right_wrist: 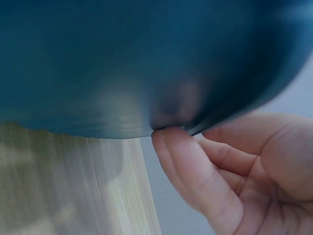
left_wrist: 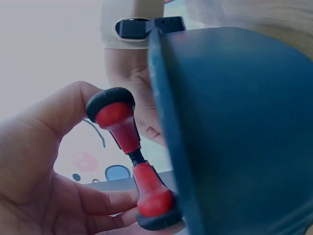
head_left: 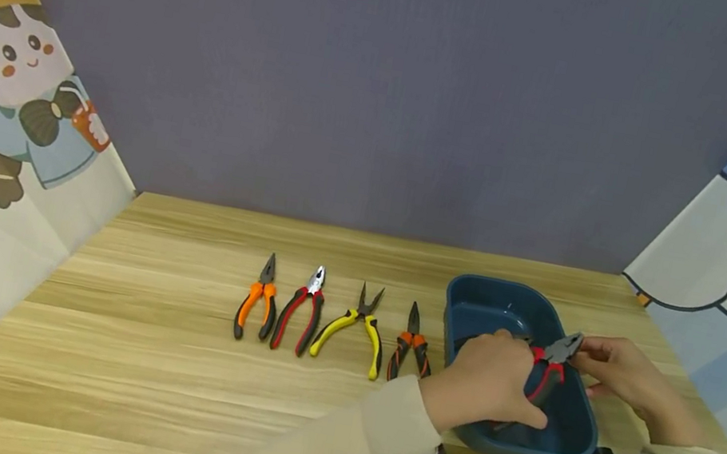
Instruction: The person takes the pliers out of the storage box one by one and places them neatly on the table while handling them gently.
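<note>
The left hand grips the splayed handles of red-and-black pliers over the blue bin, whose rim stands close by; room opens upward. The pliers slant lengthwise, head pointing forward and rightward to the right hand, which pinches the bin's rim. Left of the left hand lie four more pliers, black-and-orange ones nearest; the surface stretches beyond them.
</note>
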